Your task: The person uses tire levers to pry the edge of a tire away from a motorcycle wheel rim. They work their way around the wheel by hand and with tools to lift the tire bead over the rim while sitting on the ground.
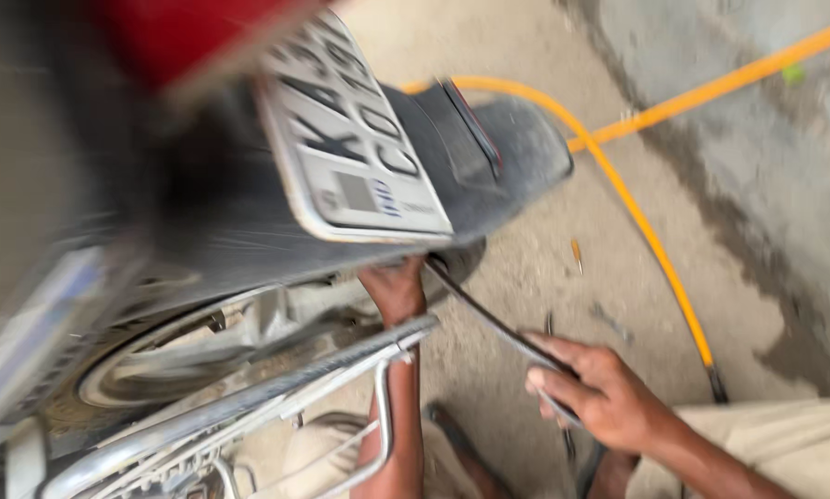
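I look down at the rear of a motorbike with a black mudguard point(517, 152) and a white number plate point(355, 152). My left hand point(398, 288) reaches up under the mudguard against the rear tyre point(461, 263), its fingers hidden. My right hand point(600, 393) is closed on a long thin black strip point(489, 319) that runs from the tyre edge down through its fingers. The frame is blurred.
A chrome side guard point(276, 397) of the bike crosses in front of my left forearm. An orange hose point(646, 231) curves over the sandy concrete ground to a black nozzle point(715, 383). Small tools point(577, 254) lie on the ground. My knees in beige trousers point(785, 444) are at bottom right.
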